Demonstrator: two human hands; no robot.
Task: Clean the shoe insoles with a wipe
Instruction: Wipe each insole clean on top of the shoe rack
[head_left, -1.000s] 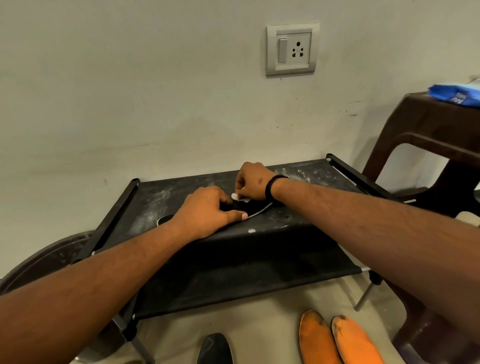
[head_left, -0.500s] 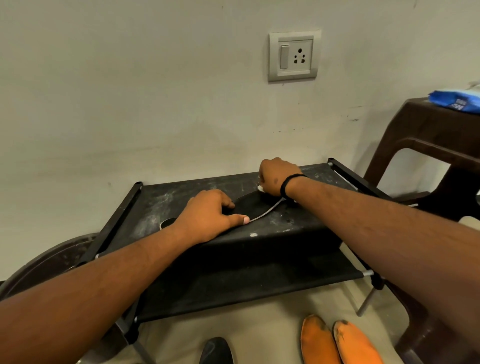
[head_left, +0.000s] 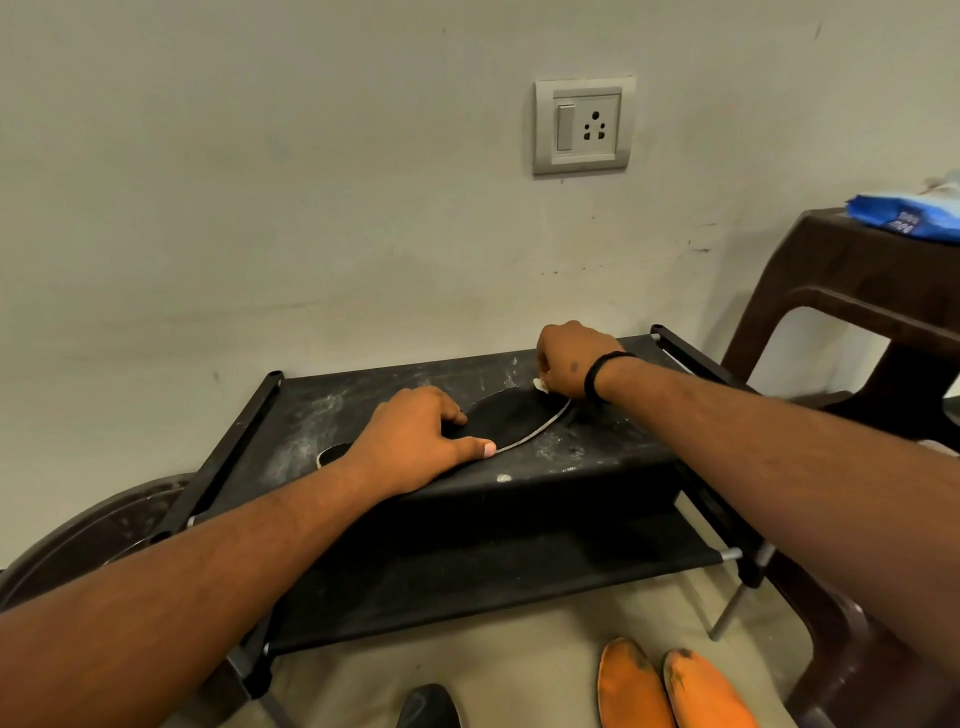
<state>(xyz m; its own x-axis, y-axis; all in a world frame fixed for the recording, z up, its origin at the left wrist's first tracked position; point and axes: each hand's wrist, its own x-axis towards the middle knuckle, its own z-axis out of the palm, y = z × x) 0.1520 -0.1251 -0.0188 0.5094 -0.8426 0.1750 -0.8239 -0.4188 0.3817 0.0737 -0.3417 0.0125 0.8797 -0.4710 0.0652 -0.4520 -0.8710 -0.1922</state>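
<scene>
1. Black shoe insole (head_left: 506, 423): flat on the dusty top tier of a black fabric shoe rack (head_left: 608, 457), lengthwise left to right, pale edge along the near side; heel end visible past the left wrist.
2. Left hand (head_left: 415, 439): palm down on the middle of the insole, fingers curled onto its surface, thumb stretched along the near pale edge; pressing, not pinching.
3. Right hand (head_left: 574, 364): at the right-hand tip of the insole, fingers bunched and curled round a small white wipe (head_left: 540, 385); only a corner of the wipe showing under the fingers, touching the insole tip.
4. Black wristband (head_left: 597, 374): around the right wrist.
5. Shoe rack: against a pale wall, with a lower fabric tier (head_left: 467, 582) beneath the top one; whitish smears and specks across the top fabric.
6. Switch-and-socket plate (head_left: 584, 126): on the wall, above the rack.
7. Brown plastic stool (head_left: 857, 291): just right of the rack, carrying a blue wipe packet (head_left: 906, 215) on its top.
8. Floor in front of the rack: two orange insoles (head_left: 675, 691) side by side, dark smudges at their tips; one dark insole tip (head_left: 430, 706) to their left, at the lower frame edge.
9. Dark round basin (head_left: 78, 540): on the floor left of the rack, partly hidden by the left forearm.
</scene>
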